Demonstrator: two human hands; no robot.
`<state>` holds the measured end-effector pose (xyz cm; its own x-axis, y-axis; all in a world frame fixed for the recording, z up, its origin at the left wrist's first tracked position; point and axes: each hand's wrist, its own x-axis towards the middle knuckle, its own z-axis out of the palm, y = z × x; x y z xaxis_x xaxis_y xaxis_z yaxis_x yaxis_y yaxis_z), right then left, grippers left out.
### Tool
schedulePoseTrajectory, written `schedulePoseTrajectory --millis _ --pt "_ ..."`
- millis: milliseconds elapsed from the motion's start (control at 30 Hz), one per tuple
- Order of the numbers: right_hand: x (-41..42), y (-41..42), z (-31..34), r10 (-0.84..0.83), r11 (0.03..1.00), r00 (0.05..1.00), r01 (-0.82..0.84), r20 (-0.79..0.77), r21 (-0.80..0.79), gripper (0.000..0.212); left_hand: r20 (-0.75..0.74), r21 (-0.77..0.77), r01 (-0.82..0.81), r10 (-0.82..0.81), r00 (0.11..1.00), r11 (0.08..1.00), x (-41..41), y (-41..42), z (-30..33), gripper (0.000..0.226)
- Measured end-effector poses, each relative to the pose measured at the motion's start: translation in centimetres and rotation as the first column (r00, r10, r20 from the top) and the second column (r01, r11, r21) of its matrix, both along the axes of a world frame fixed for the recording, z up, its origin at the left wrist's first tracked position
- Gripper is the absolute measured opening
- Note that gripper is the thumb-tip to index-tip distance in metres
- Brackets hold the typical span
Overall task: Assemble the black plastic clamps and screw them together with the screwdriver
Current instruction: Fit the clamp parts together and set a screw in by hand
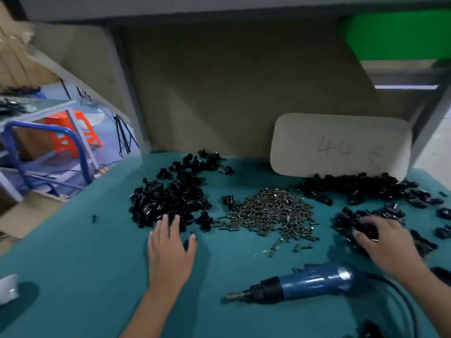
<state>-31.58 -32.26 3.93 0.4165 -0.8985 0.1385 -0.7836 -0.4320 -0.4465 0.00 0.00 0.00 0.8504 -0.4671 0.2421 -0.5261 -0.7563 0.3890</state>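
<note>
Left hand (pixel 168 242): spread flat, fingertips at left clamp pile (pixel 168 201)
Right hand (pixel 383 242): fingers curled into right clamp pile (pixel 358 224), grasp unclear
Screws (pixel 271 211): heap between
Screwdriver (pixel 300 285): lying near, untouched

Black plastic clamp parts (pixel 168 203): loose heaps at left, right and back of green mat. Screws (pixel 271 212): dark metallic pile, centre, a few strays nearer. Screwdriver (pixel 300 284): blue-bodied, black-nosed, corded, lying flat, bit pointing left.
</note>
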Motion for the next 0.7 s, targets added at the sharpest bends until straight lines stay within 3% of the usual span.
schedulePoseTrajectory --millis 100,200,300,500,567,633,700 --pt "1.2 -1.2 -0.6 -0.014 1.0 0.972 0.019 -0.234 0.017 0.058 0.021 -0.04 0.008 -0.007 1.0 0.999 0.3 -0.1 -0.3 0.061" --pt "2.3 -1.1 -1.1 -0.035 0.999 0.924 0.021 -0.382 -0.042 0.052 0.035 -0.078 0.029 -0.026 0.999 0.997 0.7 -0.1 -0.4 0.05" --pt "2.6 -1.3 -1.5 -0.04 0.997 0.929 0.011 -0.369 -0.079 0.039 0.011 -0.156 0.011 -0.01 1.0 0.988 0.9 0.1 -0.1 0.04" --pt "3.3 -0.5 -2.2 -0.077 0.988 0.873 0.003 -0.481 -0.151 0.03 -0.166 -0.379 -0.027 -0.039 0.985 0.925 0.7 0.6 0.2 0.05" --pt "3.6 -0.6 -1.5 -0.102 0.982 0.918 0.03 -0.384 -0.187 0.029 -0.175 -0.463 -0.024 -0.065 0.982 0.886 0.7 0.6 0.1 0.048" --pt "4.1 0.2 -0.1 -0.1 0.985 0.991 0.085 -0.091 -0.152 0.028 -0.181 -0.528 -0.031 -0.077 0.981 0.849 0.6 0.6 0.1 0.045" --pt "4.8 3.4 2.4 -0.078 0.992 0.985 0.092 0.156 -0.088 0.029 -0.199 -0.587 -0.054 -0.079 0.977 0.808 0.7 0.7 0.2 0.039"
